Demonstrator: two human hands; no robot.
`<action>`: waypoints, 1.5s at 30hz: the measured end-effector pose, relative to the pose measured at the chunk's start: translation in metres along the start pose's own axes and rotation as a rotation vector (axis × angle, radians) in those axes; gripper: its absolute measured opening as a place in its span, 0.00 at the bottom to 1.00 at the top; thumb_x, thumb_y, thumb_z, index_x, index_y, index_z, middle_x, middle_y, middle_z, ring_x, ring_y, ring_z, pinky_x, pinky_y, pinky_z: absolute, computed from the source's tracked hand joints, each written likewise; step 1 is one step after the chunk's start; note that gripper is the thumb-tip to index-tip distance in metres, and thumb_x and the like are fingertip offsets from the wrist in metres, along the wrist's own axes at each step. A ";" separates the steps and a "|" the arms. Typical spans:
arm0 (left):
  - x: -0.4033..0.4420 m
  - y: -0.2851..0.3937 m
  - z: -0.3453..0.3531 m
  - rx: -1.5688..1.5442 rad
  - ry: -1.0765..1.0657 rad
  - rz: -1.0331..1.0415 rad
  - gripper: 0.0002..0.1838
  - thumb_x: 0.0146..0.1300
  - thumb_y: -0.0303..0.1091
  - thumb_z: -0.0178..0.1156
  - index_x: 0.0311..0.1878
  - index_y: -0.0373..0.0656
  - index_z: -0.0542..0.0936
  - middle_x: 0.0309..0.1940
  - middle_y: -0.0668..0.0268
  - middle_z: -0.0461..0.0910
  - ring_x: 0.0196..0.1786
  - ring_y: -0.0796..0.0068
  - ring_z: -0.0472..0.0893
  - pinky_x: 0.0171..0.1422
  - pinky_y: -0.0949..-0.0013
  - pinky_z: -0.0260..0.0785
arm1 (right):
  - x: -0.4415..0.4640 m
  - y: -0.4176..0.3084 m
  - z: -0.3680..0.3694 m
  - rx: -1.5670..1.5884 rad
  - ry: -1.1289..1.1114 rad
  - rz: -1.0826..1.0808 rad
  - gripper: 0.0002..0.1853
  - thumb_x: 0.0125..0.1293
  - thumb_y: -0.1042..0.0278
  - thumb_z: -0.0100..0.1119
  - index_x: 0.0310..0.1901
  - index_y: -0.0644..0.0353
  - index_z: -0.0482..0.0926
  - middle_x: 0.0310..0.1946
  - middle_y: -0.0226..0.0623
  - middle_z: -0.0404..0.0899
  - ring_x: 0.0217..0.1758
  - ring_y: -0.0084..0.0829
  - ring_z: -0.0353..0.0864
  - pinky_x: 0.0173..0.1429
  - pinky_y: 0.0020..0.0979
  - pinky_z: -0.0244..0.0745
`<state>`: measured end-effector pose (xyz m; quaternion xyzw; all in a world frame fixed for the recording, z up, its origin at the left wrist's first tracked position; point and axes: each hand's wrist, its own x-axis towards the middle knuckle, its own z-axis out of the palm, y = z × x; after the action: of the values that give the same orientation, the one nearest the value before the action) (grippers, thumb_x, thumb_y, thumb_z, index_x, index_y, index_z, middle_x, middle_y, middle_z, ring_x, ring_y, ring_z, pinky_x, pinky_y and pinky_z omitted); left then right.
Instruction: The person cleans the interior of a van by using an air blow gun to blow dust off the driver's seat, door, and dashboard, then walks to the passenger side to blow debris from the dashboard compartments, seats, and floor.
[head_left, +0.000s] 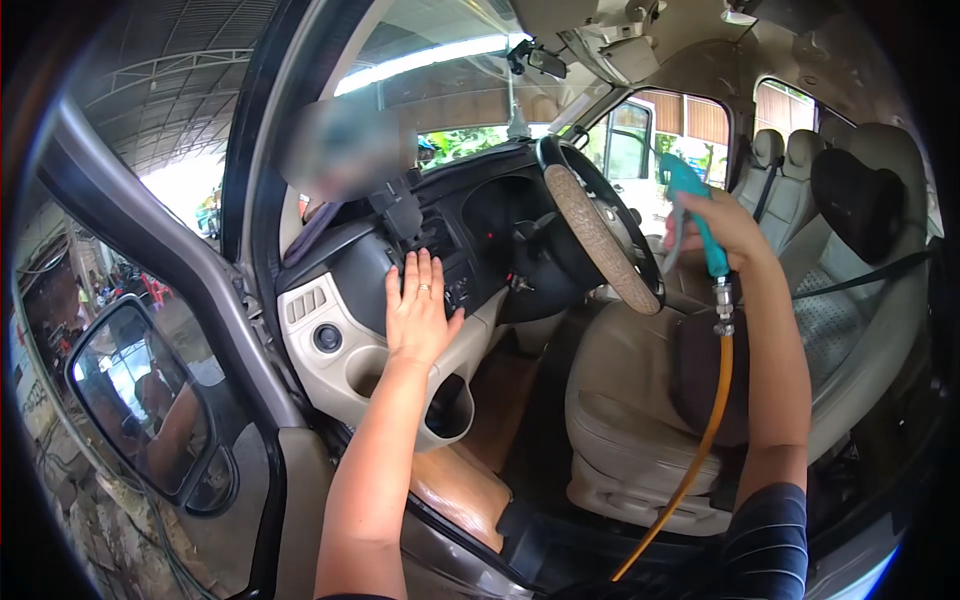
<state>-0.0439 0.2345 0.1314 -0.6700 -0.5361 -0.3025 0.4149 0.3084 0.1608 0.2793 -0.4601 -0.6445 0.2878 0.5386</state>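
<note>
My left hand rests on the dashboard, palm down with fingers stretched out and a ring on one finger. Just beyond its fingertips is a dark phone-holder-like bracket. My right hand is raised on the far side of the steering wheel, wrapped round a teal air blow gun. Its thin nozzle points up and left, toward the windshield. A metal coupling joins the gun's lower end to an orange hose, which runs down past the seat.
The driver's seat stands right of the footwell, with a dark cushion on it. Below my left hand are cup holders. The open door's side mirror is at left. A blurred patch covers part of the windshield.
</note>
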 end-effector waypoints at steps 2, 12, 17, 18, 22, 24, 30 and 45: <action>0.000 0.001 0.000 0.011 -0.001 -0.001 0.41 0.47 0.53 0.59 0.62 0.38 0.63 0.64 0.57 0.57 0.68 0.64 0.53 0.70 0.54 0.38 | 0.007 0.014 -0.024 -0.302 0.006 0.063 0.14 0.63 0.61 0.50 0.40 0.66 0.70 0.23 0.37 0.76 0.20 0.28 0.77 0.23 0.27 0.70; -0.005 0.005 -0.001 0.024 -0.024 0.098 0.32 0.47 0.45 0.59 0.58 0.46 0.69 0.64 0.58 0.56 0.69 0.65 0.53 0.71 0.46 0.34 | -0.080 0.057 0.042 -0.791 -0.128 -0.131 0.14 0.60 0.65 0.53 0.40 0.70 0.69 0.21 0.43 0.74 0.21 0.32 0.76 0.27 0.32 0.71; -0.006 0.004 -0.001 -0.002 -0.003 0.100 0.28 0.47 0.42 0.59 0.55 0.47 0.72 0.64 0.58 0.57 0.68 0.65 0.53 0.71 0.46 0.33 | -0.079 0.089 0.058 -0.949 -0.028 -0.155 0.17 0.60 0.63 0.52 0.42 0.71 0.69 0.29 0.57 0.75 0.35 0.53 0.76 0.41 0.43 0.70; -0.006 0.005 -0.001 -0.010 -0.004 0.105 0.28 0.47 0.42 0.59 0.55 0.47 0.72 0.64 0.58 0.57 0.68 0.65 0.53 0.71 0.46 0.33 | -0.077 0.093 0.064 -0.965 -0.001 -0.107 0.18 0.60 0.62 0.51 0.42 0.71 0.69 0.31 0.60 0.75 0.39 0.57 0.74 0.45 0.46 0.69; -0.006 0.004 0.000 -0.009 -0.005 0.103 0.28 0.46 0.42 0.59 0.54 0.47 0.73 0.64 0.58 0.58 0.68 0.66 0.54 0.71 0.46 0.33 | -0.068 0.110 0.094 -0.961 0.038 -0.115 0.15 0.60 0.63 0.49 0.40 0.68 0.67 0.29 0.58 0.76 0.36 0.54 0.76 0.42 0.49 0.70; -0.007 0.004 0.000 -0.020 0.005 0.097 0.27 0.46 0.41 0.60 0.53 0.48 0.73 0.64 0.59 0.58 0.68 0.66 0.54 0.71 0.46 0.32 | -0.060 0.110 0.106 -0.940 0.048 -0.086 0.15 0.60 0.64 0.49 0.42 0.69 0.67 0.29 0.58 0.76 0.36 0.55 0.76 0.42 0.48 0.70; -0.006 0.003 0.000 -0.034 0.012 0.099 0.26 0.45 0.39 0.60 0.53 0.48 0.74 0.64 0.59 0.58 0.68 0.66 0.54 0.71 0.46 0.32 | -0.048 0.148 0.105 -0.951 0.082 -0.033 0.15 0.60 0.64 0.49 0.42 0.68 0.68 0.29 0.57 0.76 0.36 0.53 0.77 0.41 0.48 0.71; -0.008 0.003 0.003 -0.065 0.032 0.102 0.23 0.46 0.37 0.59 0.50 0.46 0.75 0.61 0.58 0.62 0.66 0.65 0.57 0.70 0.46 0.35 | -0.159 0.246 0.159 -0.037 -0.500 0.460 0.21 0.64 0.56 0.50 0.50 0.65 0.66 0.30 0.39 0.77 0.29 0.28 0.79 0.31 0.30 0.71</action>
<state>-0.0425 0.2328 0.1227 -0.7047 -0.4844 -0.3088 0.4165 0.2249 0.1377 -0.0425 -0.5183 -0.6411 0.4939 0.2765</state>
